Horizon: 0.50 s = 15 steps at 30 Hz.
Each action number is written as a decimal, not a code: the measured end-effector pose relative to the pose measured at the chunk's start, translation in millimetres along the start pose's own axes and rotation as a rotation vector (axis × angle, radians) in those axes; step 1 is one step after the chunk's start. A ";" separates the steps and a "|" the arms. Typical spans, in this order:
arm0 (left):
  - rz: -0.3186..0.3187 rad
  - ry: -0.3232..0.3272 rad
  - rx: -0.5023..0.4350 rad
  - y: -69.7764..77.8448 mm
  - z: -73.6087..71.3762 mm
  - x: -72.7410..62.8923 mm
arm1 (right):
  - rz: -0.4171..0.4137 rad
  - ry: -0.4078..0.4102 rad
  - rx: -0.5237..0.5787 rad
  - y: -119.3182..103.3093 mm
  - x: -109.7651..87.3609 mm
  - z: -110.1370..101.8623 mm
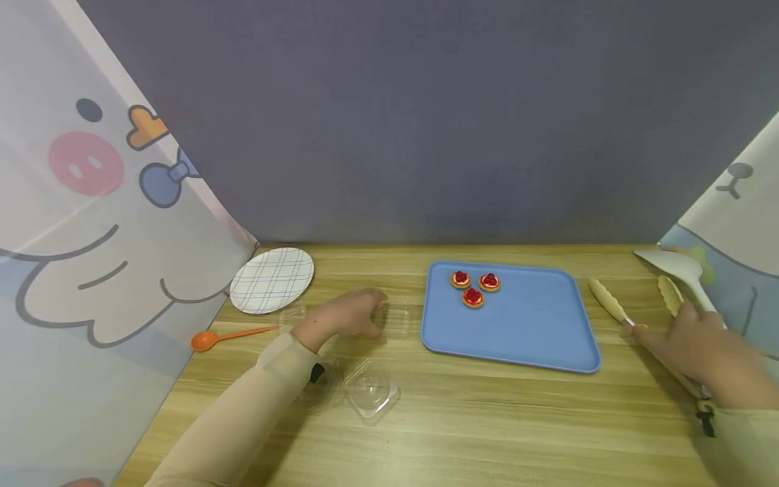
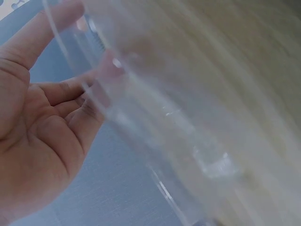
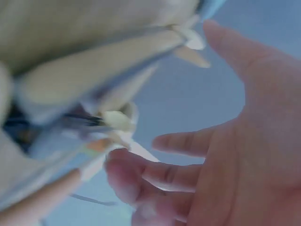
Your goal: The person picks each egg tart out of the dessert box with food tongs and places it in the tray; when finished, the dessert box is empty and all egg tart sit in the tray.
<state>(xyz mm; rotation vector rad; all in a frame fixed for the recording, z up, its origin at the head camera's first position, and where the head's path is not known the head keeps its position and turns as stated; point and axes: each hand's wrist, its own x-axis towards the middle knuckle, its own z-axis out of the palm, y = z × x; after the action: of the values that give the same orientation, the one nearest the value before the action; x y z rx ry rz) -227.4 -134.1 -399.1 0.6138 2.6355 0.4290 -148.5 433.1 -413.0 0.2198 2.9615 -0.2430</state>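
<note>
My left hand (image 1: 349, 314) is at the left end of a clear plastic container (image 1: 397, 320), thumb and fingers spread across its width. In the left wrist view, the fingertips overlap the clear plastic (image 2: 136, 122) and show through it. On the far right, my right hand (image 1: 709, 348) is blurred over a pair of tongs with cream tips (image 1: 605, 297). Its fingers stand apart from the thumb in the right wrist view, beside the cream utensils. A pale turner-like utensil (image 1: 678, 267) lies just behind that hand.
Three red-topped tarts (image 1: 473, 297) sit on a blue tray (image 1: 517, 331). A checked plate (image 1: 272, 281) and an orange spoon (image 1: 205, 340) lie at the left. Another clear container part (image 1: 370, 389) lies near my left wrist. Fabric walls (image 1: 389, 135) enclose the wooden table (image 1: 487, 426).
</note>
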 end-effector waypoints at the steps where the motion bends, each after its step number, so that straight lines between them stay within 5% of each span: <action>1: 0.000 0.001 -0.001 -0.1 0.4 0.5 | -0.006 0.018 -0.006 -2.8 -3.6 -3.0; 15: 0.007 -0.009 0.054 2.5 -9.6 -2.8 | -0.078 0.197 -0.003 -71.7 -24.8 -46.8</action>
<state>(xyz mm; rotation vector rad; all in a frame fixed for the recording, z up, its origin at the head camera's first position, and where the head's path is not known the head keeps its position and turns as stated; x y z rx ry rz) -228.5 -135.3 -388.9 0.6404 2.6449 0.3568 -142.6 367.9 -352.5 0.1357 3.1692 -0.2397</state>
